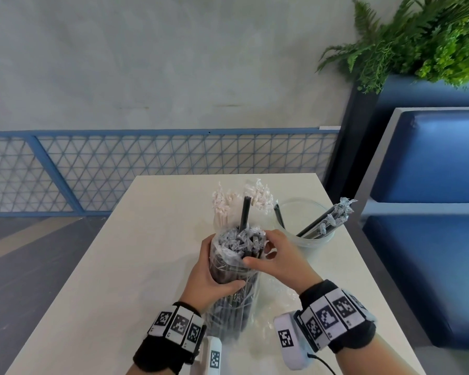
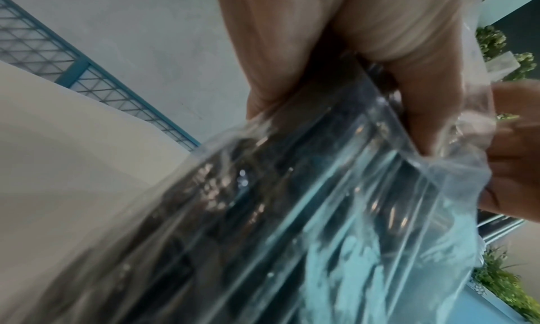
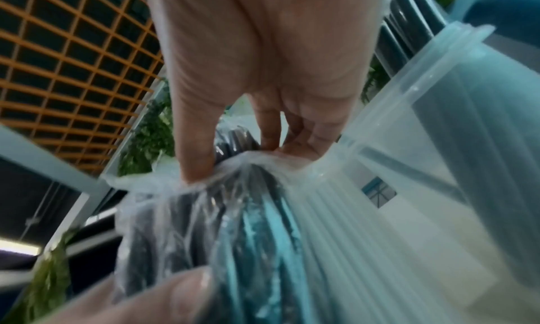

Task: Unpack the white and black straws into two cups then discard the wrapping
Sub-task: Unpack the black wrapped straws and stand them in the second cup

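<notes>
A clear plastic bag of black straws (image 1: 233,272) stands upright on the white table (image 1: 114,266). My left hand (image 1: 209,277) grips the bag around its middle. My right hand (image 1: 274,255) pinches the bag's open top edge, thumb on the near side. In the right wrist view the thumb and fingers (image 3: 192,144) pinch the crumpled plastic rim (image 3: 233,165) over the black straws. One black straw (image 1: 244,215) sticks up out of the bag. Behind it a cup of white paper-wrapped straws (image 1: 225,209) is mostly hidden. A clear cup (image 1: 309,226) to the right holds a few black straws (image 1: 325,220).
An empty clear wrapping (image 1: 276,301) lies on the table under my right wrist. A blue bench seat (image 1: 428,212) stands to the right, a planter with ferns (image 1: 417,41) above it. A blue mesh railing (image 1: 146,163) runs behind the table.
</notes>
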Tool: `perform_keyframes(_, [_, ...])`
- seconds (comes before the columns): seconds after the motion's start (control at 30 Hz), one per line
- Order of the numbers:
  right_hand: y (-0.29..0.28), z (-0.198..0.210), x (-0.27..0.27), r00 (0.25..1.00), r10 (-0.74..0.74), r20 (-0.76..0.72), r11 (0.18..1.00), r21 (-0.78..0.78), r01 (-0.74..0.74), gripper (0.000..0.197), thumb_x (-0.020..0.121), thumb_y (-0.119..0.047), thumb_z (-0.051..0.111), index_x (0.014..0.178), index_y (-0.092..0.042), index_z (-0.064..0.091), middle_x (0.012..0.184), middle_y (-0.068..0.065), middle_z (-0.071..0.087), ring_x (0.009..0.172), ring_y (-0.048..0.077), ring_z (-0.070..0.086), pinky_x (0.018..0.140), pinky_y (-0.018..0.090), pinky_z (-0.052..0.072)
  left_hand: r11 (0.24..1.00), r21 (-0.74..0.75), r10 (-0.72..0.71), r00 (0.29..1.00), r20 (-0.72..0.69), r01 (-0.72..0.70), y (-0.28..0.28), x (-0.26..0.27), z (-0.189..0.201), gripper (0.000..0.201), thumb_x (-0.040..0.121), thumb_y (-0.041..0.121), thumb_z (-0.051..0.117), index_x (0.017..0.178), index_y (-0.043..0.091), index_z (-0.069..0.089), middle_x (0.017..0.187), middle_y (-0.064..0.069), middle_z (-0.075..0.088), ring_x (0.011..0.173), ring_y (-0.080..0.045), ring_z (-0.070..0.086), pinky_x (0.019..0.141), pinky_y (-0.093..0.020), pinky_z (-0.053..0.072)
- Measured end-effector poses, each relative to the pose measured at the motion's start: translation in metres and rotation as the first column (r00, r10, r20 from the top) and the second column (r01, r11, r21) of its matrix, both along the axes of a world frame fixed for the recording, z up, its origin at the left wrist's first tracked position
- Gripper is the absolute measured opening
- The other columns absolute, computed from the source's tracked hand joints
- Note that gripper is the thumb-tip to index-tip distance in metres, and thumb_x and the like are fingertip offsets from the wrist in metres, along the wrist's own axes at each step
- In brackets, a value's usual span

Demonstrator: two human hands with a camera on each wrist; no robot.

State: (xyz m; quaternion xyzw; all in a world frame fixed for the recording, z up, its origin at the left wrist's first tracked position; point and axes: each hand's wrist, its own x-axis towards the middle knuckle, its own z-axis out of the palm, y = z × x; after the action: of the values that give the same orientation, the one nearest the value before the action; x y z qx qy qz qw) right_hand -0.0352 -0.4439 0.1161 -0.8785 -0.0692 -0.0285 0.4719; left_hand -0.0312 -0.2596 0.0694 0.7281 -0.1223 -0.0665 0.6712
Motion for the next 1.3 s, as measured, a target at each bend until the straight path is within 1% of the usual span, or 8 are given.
perform_keyframes(0.2, [0.014, -0.012, -0.005, 0.981, -0.166, 0.104, 0.984, -0.042, 0.171, 0.026, 0.074, -0.026, 0.072, 0.083, -0.018, 0.049, 0.083, -0.007, 0.042, 0.071, 0.004, 0.045, 0.061, 0.013, 0.035, 0.998, 0.064, -0.002, 1.0, 0.017, 0.001, -0.005, 0.002, -0.004, 0.096, 0.054, 0.022, 0.086, 0.13, 0.037, 0.03, 0.128, -0.005, 0.055, 0.113, -0.017, 0.061, 0.098, -0.046, 0.049])
perform_keyframes(0.53, [0.023, -0.008, -0.008, 0.939, -0.281, 0.199, 0.946, 0.224, 0.236, 0.025, 0.085, -0.028, 0.061, 0.105, -0.013, 0.062, 0.111, -0.008, 0.049, 0.116, 0.02, 0.046, 0.101, 0.03, 0.036, 0.996, 0.088, 0.011, 0.999, 0.05, -0.015, -0.007, -0.003, 0.0, 0.092, 0.056, 0.025, 0.086, 0.128, 0.037, 0.03, 0.126, -0.001, 0.056, 0.112, -0.009, 0.061, 0.097, -0.035, 0.051])
perform_keyframes(0.63, [0.02, 0.015, -0.006, 0.924, -0.298, 0.238, 0.925, 0.311, 0.218, 0.012, 0.084, -0.039, 0.056, 0.089, -0.029, 0.055, 0.108, 0.011, 0.058, 0.107, 0.025, 0.054, 0.097, 0.036, 0.043, 0.995, 0.101, 0.007, 0.998, 0.054, -0.013, -0.007, -0.004, 0.002, 0.089, 0.057, 0.024, 0.086, 0.123, 0.043, 0.03, 0.126, -0.001, 0.057, 0.109, -0.005, 0.061, 0.095, -0.026, 0.05])
perform_keyframes(0.7, [0.018, 0.031, -0.005, 0.918, -0.289, 0.273, 0.915, 0.36, 0.181, 0.015, 0.088, -0.025, 0.059, 0.08, -0.034, 0.05, 0.101, 0.018, 0.059, 0.092, 0.006, 0.056, 0.086, 0.015, 0.043, 0.994, 0.104, 0.015, 0.999, 0.052, -0.021, -0.006, -0.003, 0.002, 0.091, 0.054, 0.03, 0.085, 0.125, 0.043, 0.03, 0.123, 0.001, 0.059, 0.108, -0.005, 0.062, 0.096, -0.03, 0.05])
perform_keyframes(0.77, [0.015, 0.046, -0.006, 0.909, -0.291, 0.297, 0.898, 0.413, 0.153, 0.024, 0.089, -0.014, 0.058, 0.078, -0.034, 0.05, 0.096, 0.014, 0.059, 0.082, -0.004, 0.054, 0.076, 0.01, 0.041, 0.995, 0.093, 0.018, 0.999, 0.036, -0.021, -0.005, -0.003, 0.001, 0.091, 0.052, 0.031, 0.085, 0.124, 0.045, 0.031, 0.12, 0.005, 0.061, 0.107, -0.006, 0.063, 0.097, -0.035, 0.05])
perform_keyframes(0.9, [0.012, 0.056, -0.004, 0.904, -0.335, 0.266, 0.828, 0.542, 0.147, 0.008, 0.085, -0.025, 0.062, 0.085, -0.029, 0.056, 0.092, 0.002, 0.063, 0.084, 0.005, 0.058, 0.079, 0.016, 0.046, 0.995, 0.095, 0.024, 0.999, 0.03, -0.027, -0.005, -0.004, 0.002, 0.089, 0.055, 0.021, 0.086, 0.119, 0.051, 0.031, 0.119, 0.006, 0.062, 0.106, -0.007, 0.063, 0.095, -0.033, 0.051])
perform_keyframes(1.1, [0.019, 0.024, -0.008, 0.977, -0.212, -0.006, 0.878, 0.439, 0.193, 0.056, 0.063, -0.024, 0.084, 0.108, -0.015, 0.054, 0.098, -0.005, 0.067, 0.093, 0.007, 0.065, 0.085, 0.028, 0.053, 0.994, 0.107, -0.006, 0.998, 0.056, 0.0, -0.006, -0.006, 0.003, 0.086, 0.062, 0.012, 0.082, 0.124, 0.044, 0.031, 0.12, 0.006, 0.061, 0.105, -0.006, 0.064, 0.092, -0.027, 0.052])
perform_keyframes(1.3, [0.021, 0.026, -0.001, 0.936, -0.351, -0.035, 0.703, 0.651, 0.288, 0.022, 0.073, -0.005, 0.075, 0.091, -0.012, 0.065, 0.082, -0.004, 0.069, 0.071, -0.001, 0.066, 0.069, 0.02, 0.053, 0.991, 0.136, 0.001, 0.998, 0.061, -0.01, -0.009, -0.007, 0.0, 0.087, 0.064, 0.013, 0.083, 0.124, 0.047, 0.03, 0.119, 0.005, 0.063, 0.105, -0.009, 0.064, 0.094, -0.035, 0.052])
